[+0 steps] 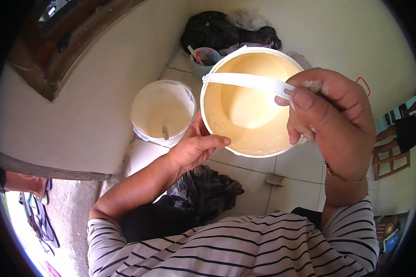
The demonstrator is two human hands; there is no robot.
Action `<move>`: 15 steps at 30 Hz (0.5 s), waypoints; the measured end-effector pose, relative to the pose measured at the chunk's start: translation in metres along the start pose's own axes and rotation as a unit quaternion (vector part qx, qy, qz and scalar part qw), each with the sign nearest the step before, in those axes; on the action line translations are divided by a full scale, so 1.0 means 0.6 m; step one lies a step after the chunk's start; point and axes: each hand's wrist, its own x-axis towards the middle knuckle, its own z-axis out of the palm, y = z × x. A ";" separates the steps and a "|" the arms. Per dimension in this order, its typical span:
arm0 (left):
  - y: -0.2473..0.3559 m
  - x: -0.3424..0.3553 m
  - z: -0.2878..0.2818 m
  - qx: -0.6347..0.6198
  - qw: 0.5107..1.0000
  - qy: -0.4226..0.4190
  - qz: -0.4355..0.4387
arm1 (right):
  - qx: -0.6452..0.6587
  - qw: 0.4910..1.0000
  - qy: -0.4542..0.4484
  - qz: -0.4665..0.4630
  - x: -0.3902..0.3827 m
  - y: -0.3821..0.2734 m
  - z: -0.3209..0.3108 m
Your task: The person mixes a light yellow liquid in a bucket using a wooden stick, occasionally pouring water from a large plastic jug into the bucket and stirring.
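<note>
A round plastic bucket (254, 141), cream-coloured inside, is raised in front of me with its mouth toward me. Its inner wall looks smeared, and pale liquid or a pale bottom shows inside. My left hand (192, 150) grips the bucket's left side, thumb over the rim and the other fingers hidden behind. Across the mouth runs a white strap handle (245, 81), attached at the left rim. Its right end is pinched between the thumb and fingers of my right hand (339, 117), which has whitish smears on it. Whether that end is attached to the rim, I cannot tell.
On the tiled floor stands a second whitish bucket (141, 113) with a stick (165, 133) in it. Behind are a small pail (201, 71) with a red-and-wood tool and dark bags (210, 30). Dark crumpled plastic (205, 189) lies below. A wooden stool (393, 161) stands right.
</note>
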 end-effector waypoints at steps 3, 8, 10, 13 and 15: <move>-0.002 -0.005 -0.003 0.008 1.000 0.000 -0.003 | 0.008 1.000 0.004 -0.010 0.000 0.004 0.004; 0.011 -0.015 0.006 0.037 0.999 0.019 -0.034 | 0.033 0.998 0.041 0.025 0.000 0.016 -0.003; 0.013 -0.022 -0.004 0.058 0.996 0.037 -0.061 | 0.069 0.995 0.074 0.025 0.004 0.042 -0.003; 0.001 -0.027 -0.025 0.014 0.994 0.004 -0.105 | 0.149 0.976 0.123 0.101 0.004 0.125 -0.028; -0.013 -0.047 -0.056 0.117 0.982 -0.009 -0.147 | 0.176 0.969 0.130 0.118 -0.005 0.193 -0.034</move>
